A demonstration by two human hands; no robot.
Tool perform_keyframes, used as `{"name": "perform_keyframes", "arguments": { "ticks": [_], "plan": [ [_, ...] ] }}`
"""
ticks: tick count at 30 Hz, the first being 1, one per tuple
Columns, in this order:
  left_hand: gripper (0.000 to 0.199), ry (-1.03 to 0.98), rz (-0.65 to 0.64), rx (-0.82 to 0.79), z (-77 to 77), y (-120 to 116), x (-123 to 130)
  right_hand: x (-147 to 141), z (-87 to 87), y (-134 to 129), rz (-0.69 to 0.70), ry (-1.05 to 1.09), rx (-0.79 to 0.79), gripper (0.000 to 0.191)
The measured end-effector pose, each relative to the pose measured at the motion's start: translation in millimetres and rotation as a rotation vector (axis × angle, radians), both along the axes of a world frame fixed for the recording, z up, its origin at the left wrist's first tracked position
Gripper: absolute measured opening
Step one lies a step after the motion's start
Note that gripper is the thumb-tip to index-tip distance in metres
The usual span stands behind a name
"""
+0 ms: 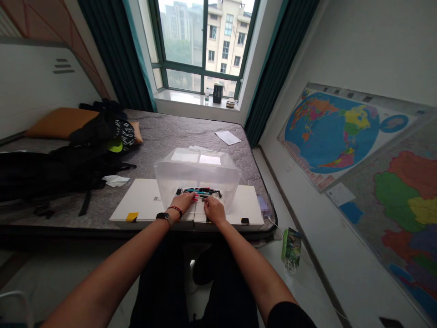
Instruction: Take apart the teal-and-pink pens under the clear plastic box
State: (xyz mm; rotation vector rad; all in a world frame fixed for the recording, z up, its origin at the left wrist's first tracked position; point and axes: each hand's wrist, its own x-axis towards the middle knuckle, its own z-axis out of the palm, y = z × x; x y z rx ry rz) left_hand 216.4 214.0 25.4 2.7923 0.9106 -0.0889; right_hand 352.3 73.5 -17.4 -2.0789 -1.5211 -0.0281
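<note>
A clear plastic bin (198,173) is tipped on its side, with its opening toward me. Several pens (201,190) in black, red and teal lie in a loose row just beyond my fingertips. My left hand (182,203), with a watch and a red band on its wrist, is closed at the near edge of the pens; a pinkish-red pen end shows at its fingertips. Close beside it, my right hand (215,210) is closed in a pinch, and its own fingers hide what they hold. Both hands are above two white boxes (138,198) standing side by side.
The boxes rest on a grey mattress (164,127). Black bags (51,173) and a crumpled tissue (116,181) lie to the left, with a paper sheet (228,137) farther back. A green box (291,246) stands on the floor at right, near a cable.
</note>
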Motion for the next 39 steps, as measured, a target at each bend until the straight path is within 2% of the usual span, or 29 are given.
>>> {"name": "perform_keyframes", "arguments": {
  "ticks": [9,16,22,26,34,39],
  "plan": [
    [0.032,-0.001,0.064,-0.003,-2.2,-12,-3,0,0.3,0,0.005,0.026,0.013,0.015],
    [0.037,-0.026,0.033,0.009,-8.4,-13,-6,1,-3.2,1,0.005,0.029,0.021,0.015],
    [0.034,-0.021,-0.005,0.046,-4.6,-12,-8,1,-2.3,0,0.006,0.026,0.021,0.014],
    [0.035,-0.096,0.007,0.093,-4.9,-18,-11,1,-1.2,0,0.003,0.024,0.028,0.014],
    [0.04,-0.215,0.03,0.113,-19.4,-35,-27,0,2.8,-1,-0.01,0.05,-0.003,0.014],
    [0.034,-0.268,0.134,0.094,-29.2,-33,-29,1,3.9,-1,-0.005,0.054,-0.035,0.015]
  ]
}}
